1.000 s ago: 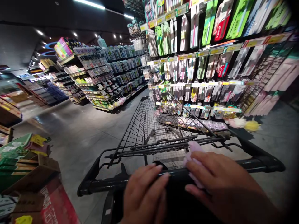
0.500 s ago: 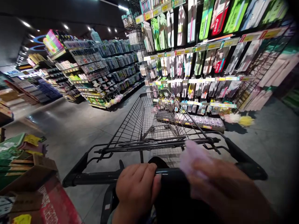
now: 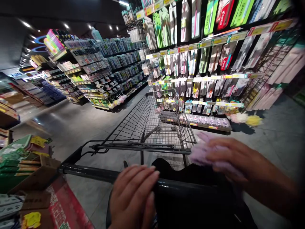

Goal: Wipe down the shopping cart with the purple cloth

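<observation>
A black wire shopping cart (image 3: 152, 121) stands in front of me in a store aisle. My left hand (image 3: 133, 197) lies on the cart's black handle bar (image 3: 95, 173), fingers stretched over it. My right hand (image 3: 235, 159) is lifted off the bar at the cart's right side and holds a soft pale pink item (image 3: 202, 152), blurred by motion. A black bag (image 3: 190, 178) sits in the cart's child seat just behind the bar.
Hanging packaged goods fill a tall rack (image 3: 214, 63) on the right. More shelves (image 3: 95, 73) line the aisle at left rear. Cardboard boxes with green packs (image 3: 26, 171) stand at my near left. Grey floor (image 3: 78, 127) stretches ahead.
The cart has swung to the left. My right hand has come off the handle bar with the pink item and moved right. My left hand's fingers have gone from curled to stretched over the bar.
</observation>
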{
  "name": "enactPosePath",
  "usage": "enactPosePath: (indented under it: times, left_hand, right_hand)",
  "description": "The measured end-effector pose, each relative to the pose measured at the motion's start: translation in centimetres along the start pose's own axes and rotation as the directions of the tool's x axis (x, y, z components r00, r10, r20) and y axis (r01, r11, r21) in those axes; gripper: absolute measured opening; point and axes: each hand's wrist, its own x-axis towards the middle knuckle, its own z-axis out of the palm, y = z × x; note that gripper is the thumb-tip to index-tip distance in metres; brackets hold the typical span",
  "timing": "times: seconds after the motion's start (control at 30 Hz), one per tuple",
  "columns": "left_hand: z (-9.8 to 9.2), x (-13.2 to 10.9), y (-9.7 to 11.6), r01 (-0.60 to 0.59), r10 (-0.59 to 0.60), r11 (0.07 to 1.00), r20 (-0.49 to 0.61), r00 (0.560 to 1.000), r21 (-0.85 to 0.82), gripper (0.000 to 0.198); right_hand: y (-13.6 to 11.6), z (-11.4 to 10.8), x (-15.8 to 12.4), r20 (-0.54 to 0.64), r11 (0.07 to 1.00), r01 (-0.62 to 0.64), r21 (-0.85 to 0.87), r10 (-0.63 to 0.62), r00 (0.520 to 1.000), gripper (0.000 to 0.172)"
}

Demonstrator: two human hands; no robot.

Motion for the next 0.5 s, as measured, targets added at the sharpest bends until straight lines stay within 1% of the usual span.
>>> enactPosePath:
  times: [0.07,0.13,0.17,0.23,0.33,0.4,0.43,0.5]
  left_hand:
    - [0.7,1.4,1.5,-0.072,0.077,0.99,0.041,0.996,-0.12,0.029]
    - [1.5,2.2,2.3,-0.068,0.082,0.982,0.072,0.994,-0.179,0.023]
    - [1.8,2.3,2.4,-0.04,0.058,0.982,0.094,0.994,-0.186,0.02]
    - [2.2,1.9,2.2,0.028,-0.007,0.986,0.126,0.992,-0.162,0.019]
    - [2.0,0.6,1.0,0.059,-0.048,0.992,0.098,0.994,-0.112,0.022]
    - [1.5,-0.3,0.1,0.049,-0.041,0.993,0.074,0.996,-0.108,0.023]
    - [1.2,-0.6,-0.3,0.041,-0.033,0.993,0.072,0.997,-0.111,0.023]
    - [0.6,-1.0,-1.1,0.034,-0.026,0.993,0.071,0.997,-0.114,0.023]
  right_hand:
    - [-0.2,0.7,2.1,-0.028,1.0,0.014,0.026,-0.014,1.0,0.026]
    - [-1.0,1.2,2.6,-0.03,0.995,0.045,0.092,-0.042,0.999,0.022]
    - [-1.6,1.3,2.5,-0.008,0.989,0.061,0.136,-0.061,0.998,0.019]
    - [-2.8,1.6,1.7,0.059,0.97,0.089,0.226,-0.105,0.993,0.015]
    - [-3.6,2.1,1.0,0.126,0.937,0.112,0.332,-0.162,0.979,0.012]
    - [-2.9,2.9,1.5,0.104,0.936,0.132,0.327,-0.175,0.979,0.013]
    - [-2.1,3.6,2.0,0.079,0.945,0.13,0.299,-0.16,0.984,0.015]
    - [0.1,5.4,3.3,0.043,0.973,0.082,0.214,-0.093,0.995,0.018]
